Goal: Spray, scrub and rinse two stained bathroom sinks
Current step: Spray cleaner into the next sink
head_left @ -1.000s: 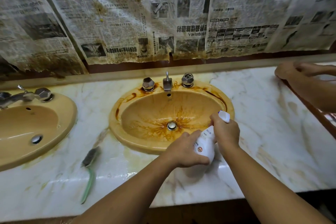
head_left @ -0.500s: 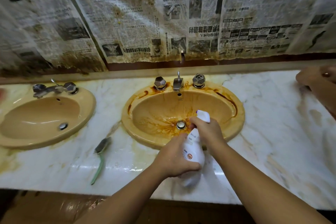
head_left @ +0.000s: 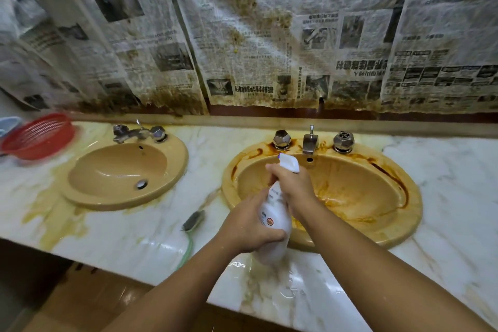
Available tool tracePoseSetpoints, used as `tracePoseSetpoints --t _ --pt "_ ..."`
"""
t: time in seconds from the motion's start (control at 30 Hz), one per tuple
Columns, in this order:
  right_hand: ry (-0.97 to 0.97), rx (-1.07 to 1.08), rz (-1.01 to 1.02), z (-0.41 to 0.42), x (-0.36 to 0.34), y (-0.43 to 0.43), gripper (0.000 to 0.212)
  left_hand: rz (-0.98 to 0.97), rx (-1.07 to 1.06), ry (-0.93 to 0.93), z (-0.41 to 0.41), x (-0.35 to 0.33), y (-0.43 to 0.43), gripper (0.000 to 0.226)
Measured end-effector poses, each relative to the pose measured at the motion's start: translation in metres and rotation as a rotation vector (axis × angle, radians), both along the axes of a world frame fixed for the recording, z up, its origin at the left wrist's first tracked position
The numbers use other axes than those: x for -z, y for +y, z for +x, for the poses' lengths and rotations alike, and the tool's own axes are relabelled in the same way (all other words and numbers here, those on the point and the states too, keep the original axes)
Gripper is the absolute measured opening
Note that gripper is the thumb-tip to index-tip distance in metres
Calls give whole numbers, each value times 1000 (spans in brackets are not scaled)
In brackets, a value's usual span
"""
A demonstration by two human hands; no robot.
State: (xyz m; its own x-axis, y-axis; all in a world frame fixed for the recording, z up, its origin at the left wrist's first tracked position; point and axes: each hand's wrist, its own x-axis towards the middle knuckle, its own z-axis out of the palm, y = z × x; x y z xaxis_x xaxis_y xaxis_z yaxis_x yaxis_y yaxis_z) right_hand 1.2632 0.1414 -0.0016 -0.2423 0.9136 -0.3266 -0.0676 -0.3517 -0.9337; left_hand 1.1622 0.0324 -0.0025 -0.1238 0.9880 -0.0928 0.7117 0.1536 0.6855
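Two tan oval sinks are set in a marble counter point(head_left: 444, 197). The right sink point(head_left: 358, 194) has brown stains streaked over its bowl and rim. The left sink point(head_left: 121, 172) looks plain, with yellow staining on the counter around it. I hold a white spray bottle point(head_left: 276, 219) over the front left rim of the right sink. My left hand point(head_left: 250, 226) grips the bottle's body. My right hand point(head_left: 292, 188) grips the neck by the spray head, which points away toward the taps. A scrub brush point(head_left: 192, 226) with a green handle lies on the counter between the sinks.
A red plastic basket point(head_left: 37, 135) stands at the far left of the counter. Stained newspaper point(head_left: 242, 35) covers the wall behind. Each sink has chrome taps point(head_left: 310, 140) at its back. The counter's front edge runs diagonally below my arms.
The view has swung left, so the left sink and red basket now show fully. The bottle and both hands sit further left over the right sink's rim. The other person's hand at right is gone.
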Motion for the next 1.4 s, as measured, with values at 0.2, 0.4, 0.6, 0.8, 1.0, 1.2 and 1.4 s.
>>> tracePoseSetpoints --t 0.2,0.4,0.6,0.8,1.0,1.2,1.4 --pt "-219 189 -11 -37 4 18 28 -43 4 -2 -27 3 20 62" --pt "-253 207 26 -62 20 33 27 -86 68 16 -66 17 46 62" --pt "-252 437 -114 -74 19 50 29 -190 154 32 -90 24 73 59" --pt "-219 394 -54 -86 15 54 22 -209 207 96 -109 28 80 89" --pt "-287 454 -62 -94 5 59 30 -156 182 113 -112 23 86 73" --pt "-319 403 7 -94 -1 66 34 -161 216 91 -116 22 105 74" --pt "-381 481 -46 -96 3 87 42 -160 249 71 -115 21 121 69"
